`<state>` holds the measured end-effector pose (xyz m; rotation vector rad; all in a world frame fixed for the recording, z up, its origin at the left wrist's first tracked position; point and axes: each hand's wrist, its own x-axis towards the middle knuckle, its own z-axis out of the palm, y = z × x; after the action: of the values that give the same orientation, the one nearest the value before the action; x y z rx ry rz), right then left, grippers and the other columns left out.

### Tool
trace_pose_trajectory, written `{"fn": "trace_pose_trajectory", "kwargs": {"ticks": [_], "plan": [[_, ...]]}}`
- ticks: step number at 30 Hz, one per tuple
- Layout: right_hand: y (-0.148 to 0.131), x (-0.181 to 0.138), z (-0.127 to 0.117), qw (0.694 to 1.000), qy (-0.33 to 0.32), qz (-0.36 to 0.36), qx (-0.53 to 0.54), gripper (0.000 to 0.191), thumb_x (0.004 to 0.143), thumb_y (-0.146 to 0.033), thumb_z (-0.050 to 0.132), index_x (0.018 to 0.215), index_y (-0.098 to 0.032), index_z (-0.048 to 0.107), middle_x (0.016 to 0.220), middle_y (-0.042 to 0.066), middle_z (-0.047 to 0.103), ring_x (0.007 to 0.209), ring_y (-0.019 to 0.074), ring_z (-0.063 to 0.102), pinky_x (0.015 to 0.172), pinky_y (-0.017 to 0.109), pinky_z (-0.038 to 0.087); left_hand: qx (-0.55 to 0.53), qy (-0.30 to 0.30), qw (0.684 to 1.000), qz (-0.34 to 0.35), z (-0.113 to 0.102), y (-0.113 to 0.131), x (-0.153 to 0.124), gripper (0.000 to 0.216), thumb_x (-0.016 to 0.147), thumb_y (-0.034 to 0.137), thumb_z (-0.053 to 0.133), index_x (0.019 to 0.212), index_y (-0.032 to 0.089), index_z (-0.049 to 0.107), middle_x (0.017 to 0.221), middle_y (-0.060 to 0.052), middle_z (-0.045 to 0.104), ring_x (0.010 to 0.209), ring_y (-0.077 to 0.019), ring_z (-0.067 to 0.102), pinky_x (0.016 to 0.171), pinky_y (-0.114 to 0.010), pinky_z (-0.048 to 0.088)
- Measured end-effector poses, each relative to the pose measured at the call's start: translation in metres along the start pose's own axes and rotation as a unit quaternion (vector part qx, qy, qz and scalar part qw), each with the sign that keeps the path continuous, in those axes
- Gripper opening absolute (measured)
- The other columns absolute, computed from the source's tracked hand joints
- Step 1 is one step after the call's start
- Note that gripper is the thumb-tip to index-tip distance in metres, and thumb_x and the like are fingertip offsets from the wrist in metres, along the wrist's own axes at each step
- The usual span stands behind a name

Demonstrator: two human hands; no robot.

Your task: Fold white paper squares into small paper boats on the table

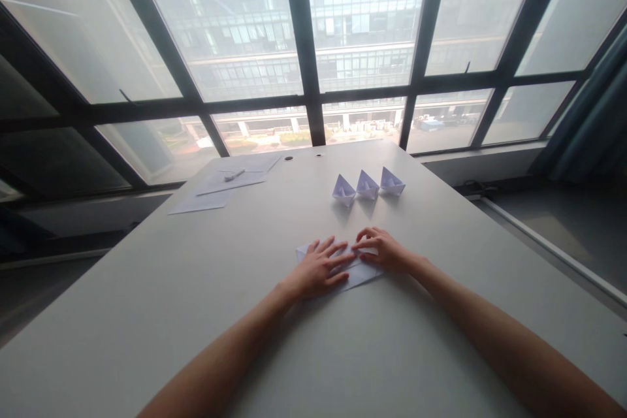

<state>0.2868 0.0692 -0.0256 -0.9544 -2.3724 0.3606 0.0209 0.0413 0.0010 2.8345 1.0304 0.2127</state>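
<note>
A folded sheet of white paper (363, 275) lies on the white table in front of me. My left hand (319, 269) rests flat on its left part with the fingers spread, covering much of it. At the paper's upper right, my right hand (385, 251) has its fingers bent and pinches a fold; the exact grip is small and partly hidden. Beyond my hands, three folded paper boats stand side by side: a left boat (343, 191), a middle boat (367, 186) and a right boat (392, 183).
Several flat sheets of paper (208, 201) lie at the table's far left, with a small whitish, slender object (235, 175) on top. A dark round hole (289, 158) is near the table's far edge. Large windows (362, 19) rise behind, and a blue curtain (590, 111) hangs at right.
</note>
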Motion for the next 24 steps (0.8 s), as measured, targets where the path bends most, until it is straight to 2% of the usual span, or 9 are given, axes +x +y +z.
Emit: {"fn": "trace_pose_trajectory", "kwargs": {"ticks": [3,8,14,17,20,24], "plan": [[0.0009,0.0003,-0.0003,1.0,-0.007,-0.003,-0.002,0.025,0.089,-0.026,0.068,0.112,-0.034,0.074,0.115,0.005,0.065,0.101,0.0227,0.06,0.095,0.042,0.045,0.001,-0.001,1.0,0.0,0.0001,-0.0002,0.0002,0.05,0.098,0.055,0.044,0.147,0.044,0.041,0.156,0.0,0.039,0.146,-0.0343,0.026,0.116,-0.056,0.021],[0.0012,0.0012,-0.0012,1.0,-0.014,0.0,0.002,0.028,0.087,-0.025,0.071,0.112,-0.035,0.073,0.115,0.004,0.065,0.102,0.0232,0.059,0.097,0.043,0.045,-0.003,-0.012,1.0,-0.005,0.0001,-0.0009,0.0011,0.059,0.098,0.058,0.041,0.153,0.042,0.028,0.157,0.0,0.037,0.147,-0.0339,0.024,0.116,-0.056,0.019],[-0.0007,0.0015,-0.0029,1.0,-0.016,0.011,0.002,0.038,0.086,-0.024,0.071,0.123,-0.034,0.068,0.118,0.006,0.064,0.108,0.0251,0.059,0.1,0.044,0.043,-0.007,-0.014,1.0,-0.005,-0.0009,-0.0005,0.0012,0.062,0.098,0.059,0.04,0.155,0.036,0.028,0.158,-0.003,0.036,0.148,-0.0326,0.023,0.118,-0.053,0.017],[-0.0006,0.0015,-0.0027,1.0,-0.016,0.012,0.003,0.035,0.086,-0.025,0.07,0.12,-0.034,0.07,0.116,0.005,0.065,0.107,0.0245,0.059,0.099,0.044,0.044,-0.009,-0.016,1.0,-0.011,-0.0006,-0.0004,0.001,0.066,0.098,0.06,0.039,0.156,0.032,0.024,0.159,-0.004,0.035,0.148,-0.0306,0.023,0.119,-0.051,0.016],[0.0005,0.0012,-0.0018,1.0,-0.015,0.008,0.004,0.032,0.087,-0.025,0.07,0.117,-0.033,0.071,0.116,0.005,0.065,0.106,0.0238,0.059,0.099,0.043,0.044,-0.002,-0.019,1.0,-0.022,0.0007,-0.0007,0.0011,0.07,0.099,0.062,0.035,0.158,0.028,0.02,0.162,-0.006,0.027,0.15,-0.0286,0.02,0.12,-0.049,0.015],[0.0002,0.001,-0.002,1.0,-0.017,0.009,0.004,0.03,0.087,-0.025,0.069,0.116,-0.032,0.071,0.117,0.005,0.064,0.106,0.0238,0.059,0.099,0.042,0.044,0.006,-0.021,0.999,-0.027,0.0023,-0.0013,0.0015,0.071,0.099,0.063,0.031,0.157,0.024,0.022,0.162,-0.007,0.025,0.15,-0.0271,0.019,0.12,-0.047,0.014]]}}
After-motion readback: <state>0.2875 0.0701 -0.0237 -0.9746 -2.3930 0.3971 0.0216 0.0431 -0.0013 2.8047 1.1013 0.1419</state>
